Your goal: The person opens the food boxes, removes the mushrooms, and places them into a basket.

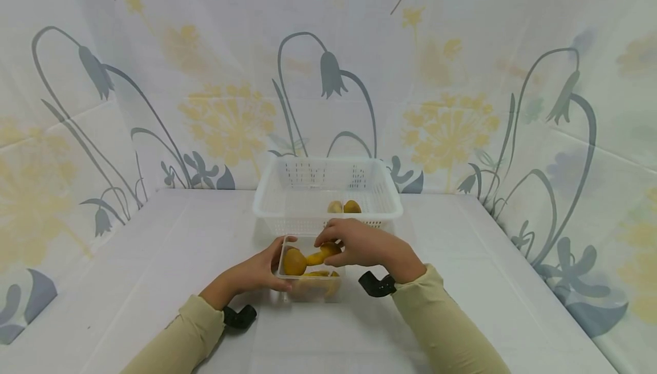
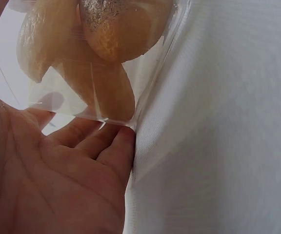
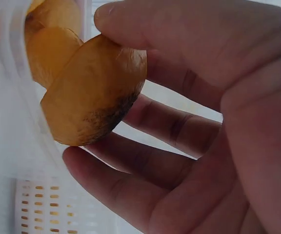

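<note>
A clear plastic box (image 1: 313, 289) stands on the table, holding several yellow-brown rounded pieces (image 1: 295, 261). My left hand (image 1: 259, 268) grips its left side, thumb at the near side and fingers round the far one. In the left wrist view, fingers (image 2: 96, 141) touch the clear wall, with brown pieces (image 2: 99, 83) behind it. Over the box, my right hand (image 1: 361, 244) pinches a smooth yellow-brown piece (image 3: 94, 92) between thumb and fingers. That piece has a dark, rough patch at one end. Its exact kind is unclear.
Just behind the box stands a white perforated plastic basket (image 1: 262, 203). Inside it, toward the right, lie a brown piece (image 1: 352, 207) and a paler one (image 1: 335, 207). A white cloth covers the table (image 1: 154, 283); a flower-printed curtain (image 1: 328, 117) hangs behind and at both sides.
</note>
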The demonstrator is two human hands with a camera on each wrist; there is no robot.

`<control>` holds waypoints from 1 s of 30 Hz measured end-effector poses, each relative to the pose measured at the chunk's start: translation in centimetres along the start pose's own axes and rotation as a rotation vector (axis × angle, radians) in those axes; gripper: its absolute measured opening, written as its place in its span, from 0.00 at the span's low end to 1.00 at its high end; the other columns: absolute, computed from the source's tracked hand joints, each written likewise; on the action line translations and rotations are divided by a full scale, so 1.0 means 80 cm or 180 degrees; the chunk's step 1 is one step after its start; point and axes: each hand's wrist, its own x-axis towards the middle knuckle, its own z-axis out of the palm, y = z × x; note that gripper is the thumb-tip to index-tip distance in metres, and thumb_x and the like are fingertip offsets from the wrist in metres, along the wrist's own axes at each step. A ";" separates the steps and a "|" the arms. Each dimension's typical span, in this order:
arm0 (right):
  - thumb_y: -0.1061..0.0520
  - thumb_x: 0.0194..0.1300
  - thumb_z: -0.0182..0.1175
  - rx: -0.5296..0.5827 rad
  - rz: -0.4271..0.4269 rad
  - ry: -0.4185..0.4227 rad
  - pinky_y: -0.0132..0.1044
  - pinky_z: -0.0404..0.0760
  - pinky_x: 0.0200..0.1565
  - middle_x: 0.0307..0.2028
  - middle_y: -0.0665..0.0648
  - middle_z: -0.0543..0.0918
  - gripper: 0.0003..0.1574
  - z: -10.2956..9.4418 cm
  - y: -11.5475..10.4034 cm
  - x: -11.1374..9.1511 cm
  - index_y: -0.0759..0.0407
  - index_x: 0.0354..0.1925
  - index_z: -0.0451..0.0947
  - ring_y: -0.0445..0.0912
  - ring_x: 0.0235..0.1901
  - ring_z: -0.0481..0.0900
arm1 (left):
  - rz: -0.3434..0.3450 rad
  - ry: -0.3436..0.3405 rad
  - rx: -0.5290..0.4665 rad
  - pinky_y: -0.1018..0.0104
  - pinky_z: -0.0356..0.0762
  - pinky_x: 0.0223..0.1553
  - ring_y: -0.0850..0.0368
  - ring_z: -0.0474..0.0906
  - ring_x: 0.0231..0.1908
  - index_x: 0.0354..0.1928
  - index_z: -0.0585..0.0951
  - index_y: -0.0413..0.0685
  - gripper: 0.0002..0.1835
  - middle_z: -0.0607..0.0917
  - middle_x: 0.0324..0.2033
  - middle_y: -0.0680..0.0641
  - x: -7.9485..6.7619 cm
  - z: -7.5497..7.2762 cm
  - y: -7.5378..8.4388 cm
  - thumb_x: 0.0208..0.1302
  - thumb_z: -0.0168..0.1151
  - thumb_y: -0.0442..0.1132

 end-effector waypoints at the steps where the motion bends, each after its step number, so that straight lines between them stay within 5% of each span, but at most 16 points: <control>1: 0.48 0.56 0.62 0.0029 0.0013 0.0008 0.25 0.75 0.38 0.38 0.41 0.75 0.17 -0.001 0.000 -0.001 0.46 0.45 0.79 0.34 0.34 0.72 | 0.0001 0.0000 -0.0003 0.42 0.54 0.63 0.50 0.56 0.66 0.66 0.47 0.57 0.52 0.60 0.64 0.50 0.000 0.000 0.000 0.45 0.71 0.49; 18: 0.50 0.58 0.58 0.0229 0.0225 0.0195 0.26 0.76 0.37 0.40 0.39 0.77 0.13 -0.027 0.003 -0.017 0.45 0.43 0.79 0.34 0.33 0.74 | 0.0063 -0.0049 -0.0081 0.47 0.50 0.66 0.50 0.55 0.67 0.66 0.47 0.54 0.52 0.64 0.64 0.45 0.000 0.001 0.001 0.45 0.72 0.48; 30: 0.52 0.60 0.58 0.0399 -0.0021 0.0483 0.29 0.78 0.40 0.36 0.40 0.75 0.12 -0.039 0.011 -0.028 0.44 0.43 0.78 0.34 0.33 0.74 | 0.0112 -0.0088 -0.0117 0.47 0.50 0.66 0.49 0.52 0.68 0.66 0.47 0.53 0.51 0.63 0.64 0.43 -0.002 0.001 0.004 0.46 0.71 0.48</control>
